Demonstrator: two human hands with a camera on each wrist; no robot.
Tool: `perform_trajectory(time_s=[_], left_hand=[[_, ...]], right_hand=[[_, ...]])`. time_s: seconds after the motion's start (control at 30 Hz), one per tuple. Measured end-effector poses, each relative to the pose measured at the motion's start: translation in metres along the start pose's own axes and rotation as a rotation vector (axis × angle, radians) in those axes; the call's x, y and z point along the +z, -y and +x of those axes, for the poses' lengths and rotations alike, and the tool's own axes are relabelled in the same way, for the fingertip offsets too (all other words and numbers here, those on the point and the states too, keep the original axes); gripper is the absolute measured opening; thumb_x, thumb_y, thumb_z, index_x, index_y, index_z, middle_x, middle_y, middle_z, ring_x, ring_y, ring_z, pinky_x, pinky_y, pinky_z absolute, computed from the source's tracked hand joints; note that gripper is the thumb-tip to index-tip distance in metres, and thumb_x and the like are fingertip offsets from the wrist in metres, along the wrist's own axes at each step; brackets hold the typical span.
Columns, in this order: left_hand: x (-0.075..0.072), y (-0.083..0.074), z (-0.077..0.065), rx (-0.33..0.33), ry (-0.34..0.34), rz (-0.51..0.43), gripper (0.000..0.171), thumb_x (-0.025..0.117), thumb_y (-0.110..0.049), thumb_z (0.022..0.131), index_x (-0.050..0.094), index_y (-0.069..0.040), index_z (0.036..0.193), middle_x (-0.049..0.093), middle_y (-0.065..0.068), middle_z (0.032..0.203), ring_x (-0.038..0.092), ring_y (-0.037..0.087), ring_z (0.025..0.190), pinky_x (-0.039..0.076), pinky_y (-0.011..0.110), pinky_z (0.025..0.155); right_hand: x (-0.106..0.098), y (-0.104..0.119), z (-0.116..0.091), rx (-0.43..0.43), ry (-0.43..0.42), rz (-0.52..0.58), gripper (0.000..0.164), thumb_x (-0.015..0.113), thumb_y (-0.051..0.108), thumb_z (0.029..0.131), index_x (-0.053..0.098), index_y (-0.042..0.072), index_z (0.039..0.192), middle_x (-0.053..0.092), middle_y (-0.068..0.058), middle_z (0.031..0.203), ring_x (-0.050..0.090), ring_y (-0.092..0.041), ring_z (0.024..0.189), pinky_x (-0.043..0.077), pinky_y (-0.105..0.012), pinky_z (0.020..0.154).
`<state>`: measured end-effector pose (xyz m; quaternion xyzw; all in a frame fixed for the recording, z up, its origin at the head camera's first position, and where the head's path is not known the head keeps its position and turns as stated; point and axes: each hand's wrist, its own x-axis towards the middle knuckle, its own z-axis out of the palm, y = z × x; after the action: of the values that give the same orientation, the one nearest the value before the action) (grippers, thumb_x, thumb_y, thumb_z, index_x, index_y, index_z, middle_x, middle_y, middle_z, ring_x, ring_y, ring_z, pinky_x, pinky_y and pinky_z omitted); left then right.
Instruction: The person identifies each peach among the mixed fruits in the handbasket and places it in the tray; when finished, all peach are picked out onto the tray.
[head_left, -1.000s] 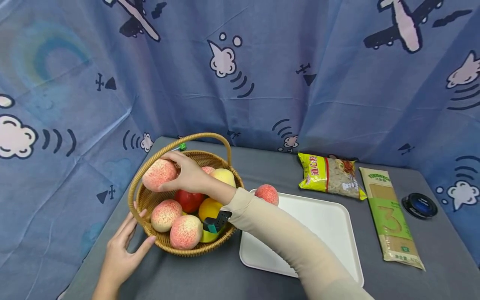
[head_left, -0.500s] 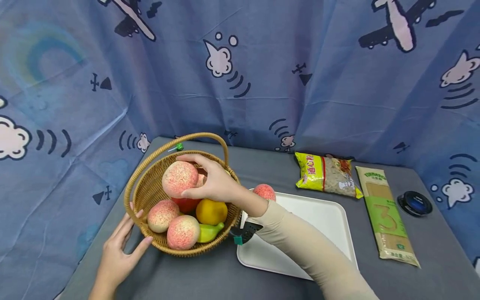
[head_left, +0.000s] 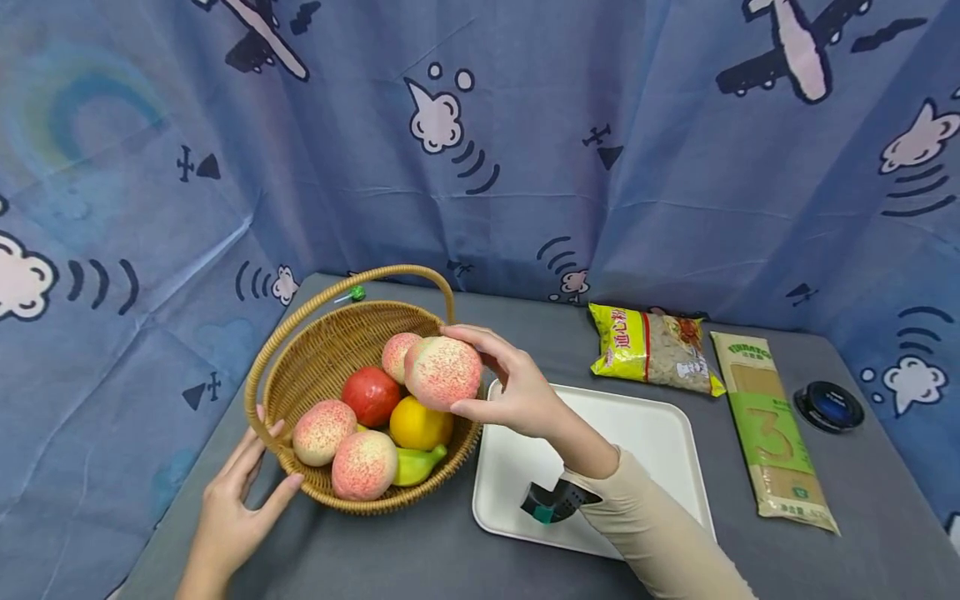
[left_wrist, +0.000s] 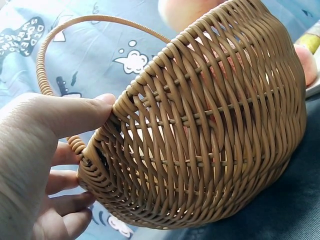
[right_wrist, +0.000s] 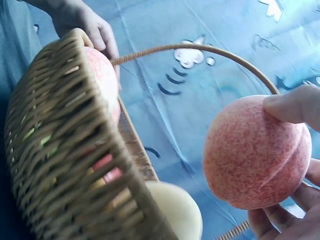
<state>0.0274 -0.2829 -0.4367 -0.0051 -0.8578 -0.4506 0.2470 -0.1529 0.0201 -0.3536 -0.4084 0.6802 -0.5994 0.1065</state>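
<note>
My right hand (head_left: 517, 392) holds a pink speckled peach (head_left: 447, 375) between thumb and fingers, over the right side of a wicker basket (head_left: 300, 379). In the right wrist view the peach (right_wrist: 255, 155) is clear of the basket rim. My left hand (head_left: 236, 508) grips the basket's left rim at the handle base, thumb on the rim (left_wrist: 122, 107). Inside the basket lie more peaches (head_left: 365, 465), a red fruit (head_left: 371, 396), a yellow fruit (head_left: 420, 423) and a green banana-like fruit (head_left: 418, 465). A pale fruit (right_wrist: 177, 212) also shows in the right wrist view.
Right of the basket lies a white tray (head_left: 645, 425), partly under my right forearm. Beyond it are a yellow pasta bag (head_left: 656, 348), a long noodle pack (head_left: 776, 433) and a dark round object (head_left: 828, 406). A green lollipop-like item (head_left: 356, 293) lies behind the basket.
My right hand has carried the peach from the basket's left side to its right side, uncovering the red fruit and the yellow fruit. My left hand stays on the rim.
</note>
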Motion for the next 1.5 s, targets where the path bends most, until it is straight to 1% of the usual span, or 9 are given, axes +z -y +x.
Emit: perform_trajectory(time_s=[0.17, 0.2, 0.4, 0.5, 0.77, 0.87, 1.1, 1.33, 1.5], left_hand=[[-0.002, -0.002, 0.001, 0.030, 0.010, 0.007, 0.071, 0.074, 0.014, 0.071, 0.050, 0.000, 0.136, 0.029, 0.017, 0.153, 0.029, 0.004, 0.140, 0.031, 0.004, 0.102], [-0.002, -0.003, 0.001, 0.031, 0.011, 0.011, 0.072, 0.073, 0.014, 0.071, 0.049, 0.000, 0.136, 0.029, 0.017, 0.153, 0.028, 0.005, 0.140, 0.031, 0.004, 0.102], [-0.003, -0.002, 0.000, 0.016, 0.014, -0.006, 0.071, 0.072, 0.015, 0.071, 0.049, 0.002, 0.136, 0.026, 0.017, 0.154, 0.026, 0.006, 0.142, 0.031, 0.004, 0.102], [-0.003, 0.000, -0.002, 0.002, 0.012, -0.002, 0.070, 0.073, 0.015, 0.071, 0.049, 0.002, 0.136, 0.026, 0.016, 0.155, 0.025, 0.005, 0.141, 0.032, 0.003, 0.101], [-0.002, 0.003, -0.004, -0.007, 0.002, -0.001, 0.069, 0.074, 0.014, 0.071, 0.050, 0.002, 0.135, 0.028, 0.015, 0.154, 0.027, 0.004, 0.141, 0.033, 0.003, 0.100], [-0.002, 0.001, -0.004, -0.018, 0.002, 0.006, 0.069, 0.074, 0.013, 0.071, 0.050, 0.002, 0.135, 0.029, 0.015, 0.154, 0.027, 0.004, 0.141, 0.033, 0.002, 0.100], [-0.003, -0.003, -0.004, -0.046, 0.007, 0.020, 0.069, 0.073, 0.013, 0.072, 0.050, 0.001, 0.135, 0.026, 0.006, 0.156, 0.027, 0.003, 0.140, 0.033, 0.002, 0.100], [-0.001, -0.002, -0.002, -0.012, 0.004, 0.007, 0.069, 0.073, 0.015, 0.071, 0.050, 0.002, 0.135, 0.027, 0.009, 0.156, 0.028, 0.004, 0.140, 0.033, 0.004, 0.100], [0.000, -0.004, -0.001, -0.018, 0.007, 0.003, 0.069, 0.073, 0.014, 0.071, 0.051, 0.002, 0.134, 0.028, 0.014, 0.154, 0.029, 0.003, 0.140, 0.033, 0.003, 0.101]], right_hand=[[-0.018, -0.004, -0.022, 0.011, -0.072, 0.033, 0.072, 0.078, 0.001, 0.074, 0.046, 0.006, 0.139, 0.046, -0.011, 0.141, 0.049, -0.022, 0.120, 0.049, -0.023, 0.096], [-0.022, -0.005, -0.027, 0.018, -0.091, 0.033, 0.073, 0.078, 0.000, 0.074, 0.046, 0.006, 0.139, 0.046, -0.011, 0.141, 0.048, -0.022, 0.121, 0.047, -0.025, 0.101], [-0.042, -0.016, -0.052, 0.076, -0.192, -0.041, 0.073, 0.078, -0.001, 0.073, 0.047, 0.007, 0.138, 0.045, -0.009, 0.141, 0.044, -0.015, 0.124, 0.043, -0.020, 0.103], [-0.051, -0.026, -0.065, 0.093, -0.224, -0.057, 0.072, 0.077, -0.004, 0.074, 0.046, 0.004, 0.138, 0.045, -0.013, 0.142, 0.044, -0.013, 0.125, 0.041, -0.018, 0.105], [-0.075, -0.051, -0.098, 0.220, -0.326, -0.064, 0.068, 0.072, -0.005, 0.078, 0.044, 0.001, 0.139, 0.043, -0.021, 0.141, 0.046, -0.007, 0.120, 0.040, -0.010, 0.100], [-0.084, -0.061, -0.108, 0.283, -0.324, -0.089, 0.069, 0.073, -0.002, 0.079, 0.042, 0.000, 0.140, 0.043, -0.019, 0.142, 0.045, -0.003, 0.120, 0.040, -0.009, 0.097], [-0.099, -0.086, -0.122, 0.371, -0.254, -0.156, 0.068, 0.074, 0.004, 0.080, 0.044, 0.002, 0.140, 0.046, -0.018, 0.140, 0.046, 0.003, 0.115, 0.041, -0.008, 0.093], [-0.108, -0.100, -0.129, 0.464, -0.214, -0.154, 0.070, 0.075, 0.008, 0.079, 0.043, 0.003, 0.140, 0.045, -0.017, 0.141, 0.046, 0.002, 0.114, 0.041, -0.013, 0.094], [-0.111, -0.104, -0.130, 0.497, -0.204, -0.154, 0.071, 0.075, 0.009, 0.079, 0.042, 0.000, 0.140, 0.045, -0.020, 0.141, 0.048, 0.004, 0.109, 0.043, -0.016, 0.094]])
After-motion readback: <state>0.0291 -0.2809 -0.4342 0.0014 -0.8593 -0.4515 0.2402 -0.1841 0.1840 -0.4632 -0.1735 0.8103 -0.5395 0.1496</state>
